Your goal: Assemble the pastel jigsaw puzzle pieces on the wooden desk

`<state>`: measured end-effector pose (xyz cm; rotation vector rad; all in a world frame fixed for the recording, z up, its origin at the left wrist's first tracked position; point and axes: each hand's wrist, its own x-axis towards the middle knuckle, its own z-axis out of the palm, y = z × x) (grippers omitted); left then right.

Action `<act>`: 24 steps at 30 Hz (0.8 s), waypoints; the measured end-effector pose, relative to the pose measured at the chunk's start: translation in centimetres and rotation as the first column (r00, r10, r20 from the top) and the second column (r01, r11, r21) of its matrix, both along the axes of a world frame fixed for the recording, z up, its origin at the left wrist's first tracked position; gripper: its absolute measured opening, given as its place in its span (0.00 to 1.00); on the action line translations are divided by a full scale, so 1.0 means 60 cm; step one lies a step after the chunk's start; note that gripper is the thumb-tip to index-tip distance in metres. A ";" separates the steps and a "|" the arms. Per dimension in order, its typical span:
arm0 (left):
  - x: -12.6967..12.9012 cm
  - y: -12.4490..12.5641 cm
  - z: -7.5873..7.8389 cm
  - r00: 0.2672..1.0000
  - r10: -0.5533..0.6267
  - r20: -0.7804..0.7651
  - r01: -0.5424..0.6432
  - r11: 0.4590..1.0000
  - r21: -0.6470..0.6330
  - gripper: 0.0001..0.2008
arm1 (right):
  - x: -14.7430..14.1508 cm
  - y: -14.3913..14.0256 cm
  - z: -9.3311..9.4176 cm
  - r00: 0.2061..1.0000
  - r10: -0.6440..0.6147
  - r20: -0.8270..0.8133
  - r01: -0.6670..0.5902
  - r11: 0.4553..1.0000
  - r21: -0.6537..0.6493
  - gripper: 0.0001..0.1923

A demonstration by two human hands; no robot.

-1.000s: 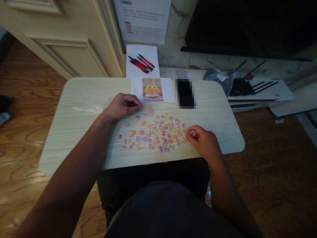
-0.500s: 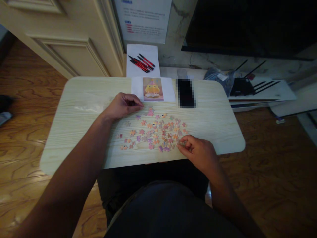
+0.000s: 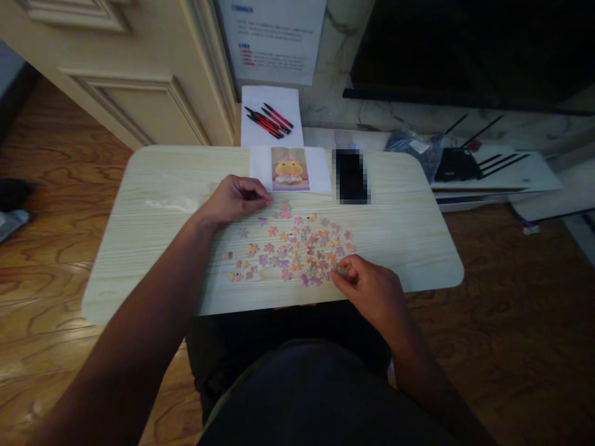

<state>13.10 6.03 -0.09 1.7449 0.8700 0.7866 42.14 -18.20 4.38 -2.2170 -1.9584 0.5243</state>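
A pale wood-grain table is taken as the landmark, and everything else is placed from it. Beyond its far edge a dark screen and a printed sheet are seen on the wall; the sheet's writing is too small to be read. Red and black pens lie on white paper just past the far edge. On the table's far middle a picture card showing a yellow cartoon figure is laid, with a blurred dark phone just beside it. The puzzle pieces are scattered loose over the table's centre. They are judged light, thin and stiff, easily slid on the smooth top, and best pinched by the edges between fingertips. The left hand is curled loosely at the far edge of the scatter; whether anything is held cannot be told. The right hand is pinched on a piece at the near right of the scatter.
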 end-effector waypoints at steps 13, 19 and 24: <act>0.000 0.003 -0.003 1.000 -0.008 0.011 0.008 1.000 0.005 0.11 | -0.009 -0.001 -0.010 0.996 -0.052 0.075 0.048 0.998 0.048 0.06; 0.002 0.003 -0.002 1.000 -0.014 0.007 0.014 1.000 0.025 0.11 | -0.002 -0.003 -0.014 0.998 -0.030 0.048 0.028 0.999 0.042 0.06; 0.003 0.003 -0.007 1.000 0.002 0.013 -0.002 1.000 0.031 0.11 | 0.016 0.001 -0.013 1.000 -0.017 -0.013 0.017 1.000 0.024 0.06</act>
